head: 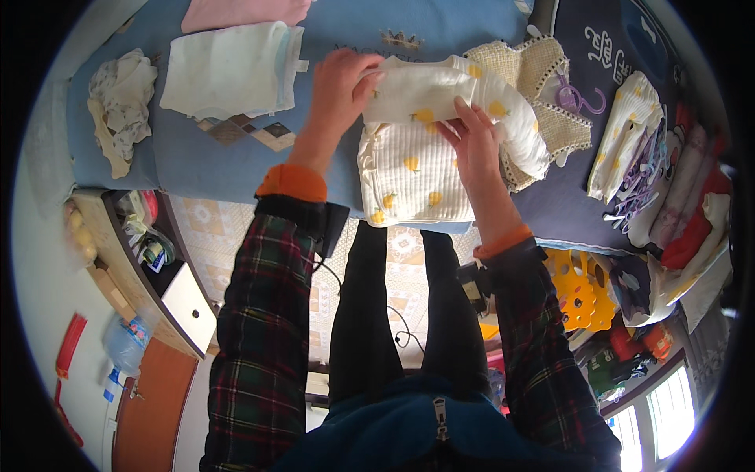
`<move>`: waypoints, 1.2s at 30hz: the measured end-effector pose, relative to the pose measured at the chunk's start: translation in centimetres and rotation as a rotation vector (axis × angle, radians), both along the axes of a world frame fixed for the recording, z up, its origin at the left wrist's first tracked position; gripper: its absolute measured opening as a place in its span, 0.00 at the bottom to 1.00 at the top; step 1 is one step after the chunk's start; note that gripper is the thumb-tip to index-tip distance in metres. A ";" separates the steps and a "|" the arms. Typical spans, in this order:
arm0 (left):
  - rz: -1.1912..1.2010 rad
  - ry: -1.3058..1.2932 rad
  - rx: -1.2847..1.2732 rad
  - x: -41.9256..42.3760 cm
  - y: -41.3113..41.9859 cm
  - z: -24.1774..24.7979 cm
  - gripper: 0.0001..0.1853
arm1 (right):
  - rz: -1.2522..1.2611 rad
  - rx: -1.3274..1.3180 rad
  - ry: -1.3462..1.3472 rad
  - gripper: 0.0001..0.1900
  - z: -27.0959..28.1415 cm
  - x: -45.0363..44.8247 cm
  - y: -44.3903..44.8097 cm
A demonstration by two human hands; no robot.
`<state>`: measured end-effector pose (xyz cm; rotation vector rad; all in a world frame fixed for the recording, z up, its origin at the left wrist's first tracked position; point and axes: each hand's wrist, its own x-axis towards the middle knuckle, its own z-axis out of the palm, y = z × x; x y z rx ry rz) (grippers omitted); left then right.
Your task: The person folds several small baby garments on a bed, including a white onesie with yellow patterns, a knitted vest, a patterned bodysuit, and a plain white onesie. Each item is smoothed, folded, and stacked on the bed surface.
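Note:
A white quilted baby top (413, 171) printed with yellow fruit lies in front of me on the bed edge. One sleeve stretches out to the right, and a flap of cloth is folded across its upper part. My left hand (341, 94) pinches the folded cloth at the upper left, near the collar. With thumb and fingers, my right hand (475, 138) holds the fold's lower right part. Under the outstretched sleeve lies a cream woven garment (545, 62) with dark beaded trim, and a purple hanger (581, 99) pokes out of it.
Folded white cloths (227, 71), a pink cloth (242, 13) and a crumpled printed garment (124, 100) rest on the blue bedcover (330, 159). At right are matching fruit-print clothing (626, 133) and a heap of small hangers (640, 171). A cabinet (189, 310) stands at left.

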<state>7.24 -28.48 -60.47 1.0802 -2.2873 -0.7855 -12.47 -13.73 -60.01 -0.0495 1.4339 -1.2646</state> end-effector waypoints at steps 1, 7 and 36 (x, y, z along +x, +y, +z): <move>-0.025 -0.037 0.019 0.4 -0.5 -0.5 0.08 | -0.062 0.012 -0.025 0.13 -0.3 0.3 -0.4; 0.037 -0.224 0.069 3.5 -2.5 -0.9 0.05 | 0.175 0.174 0.251 0.11 -2.2 2.1 -0.8; -0.218 -0.242 -0.057 -4.1 6.9 2.0 0.25 | -0.376 0.157 -0.170 0.18 3.7 -2.9 6.5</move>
